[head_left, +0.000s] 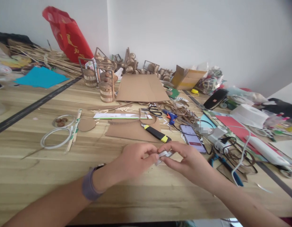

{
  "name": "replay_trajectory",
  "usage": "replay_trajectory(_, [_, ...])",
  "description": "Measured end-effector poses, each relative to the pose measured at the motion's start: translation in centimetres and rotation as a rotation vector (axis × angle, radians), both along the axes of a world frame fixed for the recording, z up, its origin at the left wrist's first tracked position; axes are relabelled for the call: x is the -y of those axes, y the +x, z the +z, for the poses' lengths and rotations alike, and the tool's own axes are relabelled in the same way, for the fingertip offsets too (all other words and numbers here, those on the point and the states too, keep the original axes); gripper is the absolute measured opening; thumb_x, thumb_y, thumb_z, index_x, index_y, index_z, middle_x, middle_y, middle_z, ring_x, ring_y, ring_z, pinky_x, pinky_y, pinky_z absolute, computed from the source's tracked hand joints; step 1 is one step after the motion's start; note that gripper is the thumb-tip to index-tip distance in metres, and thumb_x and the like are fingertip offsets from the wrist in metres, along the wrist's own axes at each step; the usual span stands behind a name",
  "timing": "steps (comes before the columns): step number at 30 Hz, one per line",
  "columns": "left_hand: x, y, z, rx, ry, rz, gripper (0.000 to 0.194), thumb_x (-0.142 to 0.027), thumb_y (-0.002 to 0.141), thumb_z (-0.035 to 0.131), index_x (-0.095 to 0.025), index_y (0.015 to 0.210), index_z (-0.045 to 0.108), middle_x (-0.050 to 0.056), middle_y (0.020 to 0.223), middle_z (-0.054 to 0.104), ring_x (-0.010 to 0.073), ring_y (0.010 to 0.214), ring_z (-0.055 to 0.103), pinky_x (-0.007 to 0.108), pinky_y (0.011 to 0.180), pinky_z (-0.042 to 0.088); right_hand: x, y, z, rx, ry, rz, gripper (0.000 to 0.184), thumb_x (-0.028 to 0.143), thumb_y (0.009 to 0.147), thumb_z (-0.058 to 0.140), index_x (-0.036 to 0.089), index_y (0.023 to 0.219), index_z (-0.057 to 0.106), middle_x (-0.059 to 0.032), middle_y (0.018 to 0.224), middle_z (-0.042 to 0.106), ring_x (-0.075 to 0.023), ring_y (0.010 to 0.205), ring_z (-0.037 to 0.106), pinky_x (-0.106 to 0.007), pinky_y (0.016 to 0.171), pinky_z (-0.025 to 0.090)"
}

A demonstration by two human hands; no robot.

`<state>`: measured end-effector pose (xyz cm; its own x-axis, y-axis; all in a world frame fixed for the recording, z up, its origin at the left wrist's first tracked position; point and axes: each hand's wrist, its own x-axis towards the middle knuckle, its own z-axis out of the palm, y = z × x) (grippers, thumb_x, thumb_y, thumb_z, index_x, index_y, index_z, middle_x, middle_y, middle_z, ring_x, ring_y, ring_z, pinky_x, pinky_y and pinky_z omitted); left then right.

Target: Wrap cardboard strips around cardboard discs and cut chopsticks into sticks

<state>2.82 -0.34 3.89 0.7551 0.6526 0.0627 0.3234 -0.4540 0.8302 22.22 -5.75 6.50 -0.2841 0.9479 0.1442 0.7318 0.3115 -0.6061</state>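
Note:
My left hand (136,159) and my right hand (181,157) meet over the near middle of the table. Between their fingertips is a small whitish strip (163,154), pinched from both sides; its exact kind is too small to make out. A black and yellow utility knife (156,132) lies just beyond my hands, partly on a flat piece of brown cardboard (122,130). To the right of the knife rests a phone (192,138) with its screen lit. A ridged brown strip (124,122) curves over the cardboard.
Black scissors (155,111) and a blue glue gun (169,116) lie past the knife. Small bamboo baskets (106,91) stand farther back, near a large cardboard sheet (142,88). White coils (56,137) lie left; pliers (226,168) and cables crowd the right.

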Motion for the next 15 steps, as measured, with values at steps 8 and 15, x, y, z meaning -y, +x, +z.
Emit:
replay_trajectory(8, [-0.4, 0.5, -1.3, -0.064, 0.028, 0.131, 0.019, -0.025, 0.088, 0.053, -0.019, 0.075, 0.066, -0.003, 0.066, 0.062, 0.0135, 0.061, 0.054, 0.024, 0.054, 0.034, 0.5, 0.7, -1.1, 0.033, -0.061, -0.146, 0.016, 0.027, 0.085, 0.059, 0.023, 0.099, 0.066, -0.0025, 0.084, 0.072, -0.0179, 0.072, 0.064, -0.027, 0.064, 0.048])
replay_trajectory(15, [-0.4, 0.7, -2.4, -0.148, 0.23, 0.268, 0.016, -0.016, 0.085, 0.051, -0.018, 0.072, 0.061, 0.003, 0.076, 0.063, 0.0186, 0.072, 0.058, 0.029, 0.064, 0.036, 0.3, 0.2, -2.3, 0.052, -0.006, -0.224, 0.015, 0.033, 0.09, 0.056, 0.022, 0.083, 0.066, -0.0007, 0.072, 0.065, -0.0138, 0.054, 0.051, -0.025, 0.049, 0.038])
